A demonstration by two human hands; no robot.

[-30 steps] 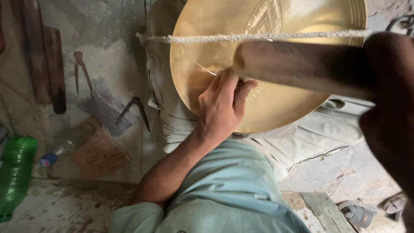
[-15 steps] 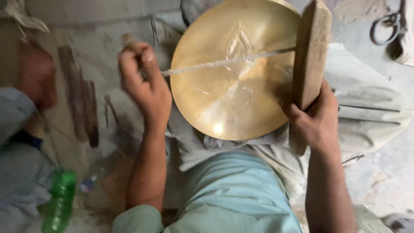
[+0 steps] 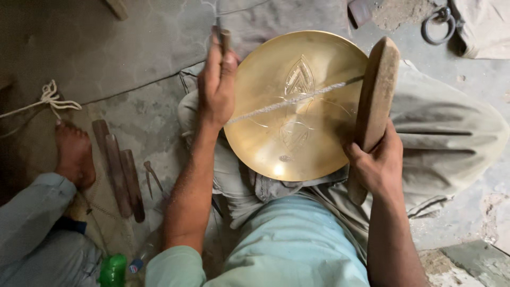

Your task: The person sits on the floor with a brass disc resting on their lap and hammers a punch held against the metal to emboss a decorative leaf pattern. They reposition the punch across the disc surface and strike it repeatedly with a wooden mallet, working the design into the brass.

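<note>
Brass-coloured round metal dish [image 3: 297,106], shallow and polished, is lying tilted on the seated person's lap, over pale grey trousers [image 3: 446,133]. Faint engraved lines, a pointed leaf shape above curved loops, are showing on its face. A twisted whitish cord [image 3: 289,101] is stretching across the dish from one hand to the other.

The left hand [image 3: 217,85] is closing in a fist at the dish's left rim, gripping a thin dark stick-like tool [image 3: 225,38] whose tip is poking out above the knuckles; the cord's left end is running under this hand. The right hand [image 3: 378,162] is wrapping its fingers around the lower part of a long flat brown wooden paddle [image 3: 374,103], which is standing nearly upright against the dish's right edge, with the cord meeting it near the top.

On the dusty concrete floor [image 3: 133,53] to the left, several dark wooden strips [image 3: 118,172] are lying side by side, with small metal tools [image 3: 151,178] just beside them. Another person's bare foot [image 3: 74,154] is resting near the strips. A green plastic bottle [image 3: 112,270] with a blue cap is lying at the bottom edge; no label is readable. A dark metal ring [image 3: 438,24] is sitting at the upper right.
</note>
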